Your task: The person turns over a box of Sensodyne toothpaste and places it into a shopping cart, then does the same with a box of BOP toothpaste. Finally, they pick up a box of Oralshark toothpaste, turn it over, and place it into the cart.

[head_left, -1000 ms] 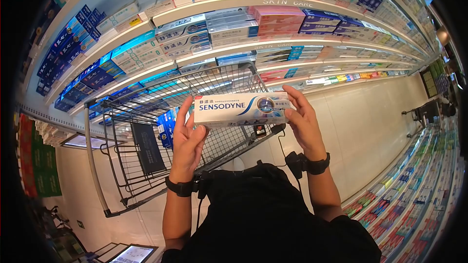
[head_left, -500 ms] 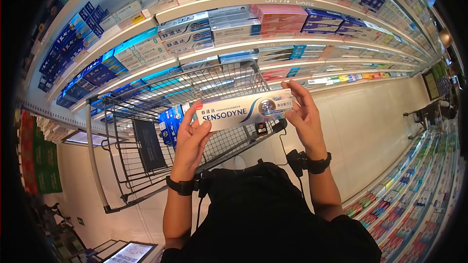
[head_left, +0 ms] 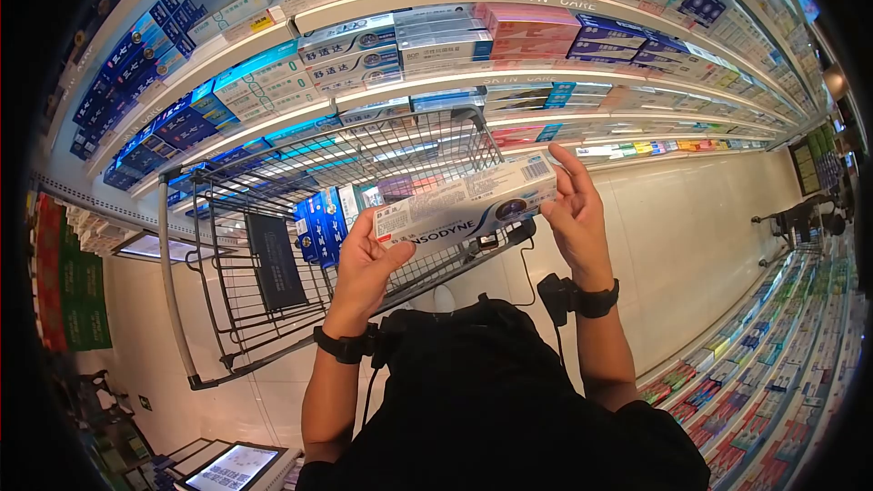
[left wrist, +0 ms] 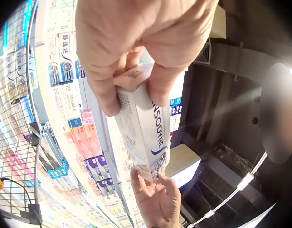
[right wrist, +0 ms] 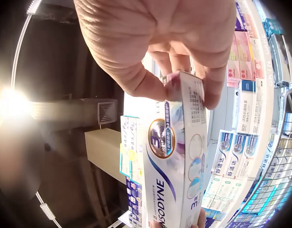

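Observation:
A long white Sensodyne toothpaste box [head_left: 464, 203] is held between both hands above a wire shopping cart [head_left: 273, 218]. My left hand [head_left: 364, 259] grips its left end, fingers and thumb curled round the box [left wrist: 141, 123]. My right hand [head_left: 571, 209] pinches the right end [right wrist: 177, 142] between thumb and fingertips. The box is tilted, right end higher, and its barcode side faces up with the brand name along the lower face. Several blue boxes [head_left: 320, 223] stand inside the cart.
Lit shelves of toothpaste boxes [head_left: 436, 45] run across the top of the head view, behind the cart. A second shelf row [head_left: 773, 373] lines the right side, with pale floor [head_left: 691, 255] between. A screen [head_left: 236, 465] shows at the bottom left.
The box has been rolled in both hands: its printed front turned downward and the barcode side came up. Its right end rose, and the left hand shifted slightly lower.

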`<control>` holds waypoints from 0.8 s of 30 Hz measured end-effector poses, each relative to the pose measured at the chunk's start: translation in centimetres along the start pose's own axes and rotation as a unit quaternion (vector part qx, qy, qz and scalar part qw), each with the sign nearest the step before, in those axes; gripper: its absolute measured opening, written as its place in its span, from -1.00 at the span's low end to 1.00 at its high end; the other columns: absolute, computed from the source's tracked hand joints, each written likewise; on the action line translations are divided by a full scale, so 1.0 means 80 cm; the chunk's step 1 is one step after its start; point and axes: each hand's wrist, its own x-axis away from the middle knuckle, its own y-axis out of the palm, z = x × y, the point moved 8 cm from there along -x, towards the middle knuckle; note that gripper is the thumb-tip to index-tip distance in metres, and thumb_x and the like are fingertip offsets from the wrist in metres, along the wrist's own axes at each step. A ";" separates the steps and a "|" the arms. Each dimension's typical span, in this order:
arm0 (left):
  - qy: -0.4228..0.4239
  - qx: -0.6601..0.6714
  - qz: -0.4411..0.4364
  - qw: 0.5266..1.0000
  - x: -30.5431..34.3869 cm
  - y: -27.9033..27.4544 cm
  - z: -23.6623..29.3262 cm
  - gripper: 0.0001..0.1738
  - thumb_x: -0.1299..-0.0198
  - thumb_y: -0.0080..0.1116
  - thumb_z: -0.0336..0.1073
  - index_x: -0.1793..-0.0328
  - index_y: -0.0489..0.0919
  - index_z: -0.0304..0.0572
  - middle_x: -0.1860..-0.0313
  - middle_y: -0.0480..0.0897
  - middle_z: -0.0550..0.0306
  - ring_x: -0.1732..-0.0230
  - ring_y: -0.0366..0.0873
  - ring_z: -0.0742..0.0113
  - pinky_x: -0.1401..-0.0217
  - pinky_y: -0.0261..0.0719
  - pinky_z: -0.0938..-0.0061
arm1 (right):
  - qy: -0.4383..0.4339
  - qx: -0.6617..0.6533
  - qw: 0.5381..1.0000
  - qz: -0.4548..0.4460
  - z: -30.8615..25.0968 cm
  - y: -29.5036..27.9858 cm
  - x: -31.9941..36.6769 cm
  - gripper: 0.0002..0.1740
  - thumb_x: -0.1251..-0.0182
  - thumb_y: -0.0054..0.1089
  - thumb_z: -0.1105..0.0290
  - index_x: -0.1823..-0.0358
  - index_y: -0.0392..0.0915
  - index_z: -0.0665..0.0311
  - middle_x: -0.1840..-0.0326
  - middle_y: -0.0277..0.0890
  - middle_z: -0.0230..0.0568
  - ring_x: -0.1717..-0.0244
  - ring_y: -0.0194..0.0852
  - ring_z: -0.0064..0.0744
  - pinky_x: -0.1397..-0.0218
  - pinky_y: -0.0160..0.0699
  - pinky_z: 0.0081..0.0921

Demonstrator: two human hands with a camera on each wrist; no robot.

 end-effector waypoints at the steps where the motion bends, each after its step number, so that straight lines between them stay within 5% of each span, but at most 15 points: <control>1: 0.009 -0.022 0.000 1.000 0.000 -0.001 0.002 -0.43 -0.13 0.27 -0.56 -0.27 0.32 -0.35 -0.11 0.56 0.00 -0.08 0.55 0.41 -0.13 0.53 0.54 | 0.002 -0.004 1.000 0.003 0.003 0.000 -0.001 -0.25 -0.17 0.04 0.65 -0.44 0.09 0.37 -0.31 0.35 0.01 -0.33 0.31 -0.38 -0.31 0.31 -0.51; 7: 0.029 -0.110 -0.008 0.993 0.002 0.000 0.012 -0.45 -0.09 0.28 -0.60 -0.20 0.33 -0.34 -0.04 0.57 0.05 -0.06 0.56 0.40 -0.13 0.53 0.53 | 0.009 0.023 1.000 0.010 0.014 -0.004 0.000 -0.26 -0.08 -0.03 0.69 -0.40 0.16 0.41 -0.28 0.37 -0.05 -0.30 0.33 -0.41 -0.34 0.29 -0.50; 12: -0.017 -0.233 -0.001 0.972 0.005 0.001 -0.010 -0.51 -0.02 0.39 -0.50 -0.08 0.44 -0.28 0.10 0.62 0.12 0.05 0.57 0.45 -0.03 0.52 0.56 | 0.002 0.004 1.000 0.008 0.016 -0.013 -0.001 -0.27 -0.10 0.09 0.63 -0.40 0.17 0.42 -0.24 0.39 -0.07 -0.26 0.37 -0.39 -0.32 0.31 -0.49; 15: -0.034 -0.384 -0.039 0.922 0.007 -0.001 -0.034 -0.56 0.03 0.44 -0.47 0.02 0.50 -0.25 0.15 0.60 0.18 0.09 0.55 0.45 -0.01 0.51 0.51 | 0.017 -0.006 1.000 0.018 0.026 -0.020 -0.002 -0.25 -0.14 0.23 0.54 -0.39 0.17 0.42 -0.20 0.43 -0.10 -0.20 0.42 -0.39 -0.28 0.36 -0.50; 24: -0.145 -0.289 -0.054 0.945 0.021 -0.014 -0.093 -0.55 0.01 0.46 -0.36 0.00 0.53 -0.29 0.22 0.64 0.17 0.21 0.57 0.46 0.10 0.52 0.55 | 0.145 -0.067 0.987 0.021 0.089 0.010 -0.008 -0.37 -0.26 0.22 0.50 -0.35 0.22 0.43 -0.14 0.49 -0.13 -0.14 0.46 -0.47 -0.24 0.39 -0.53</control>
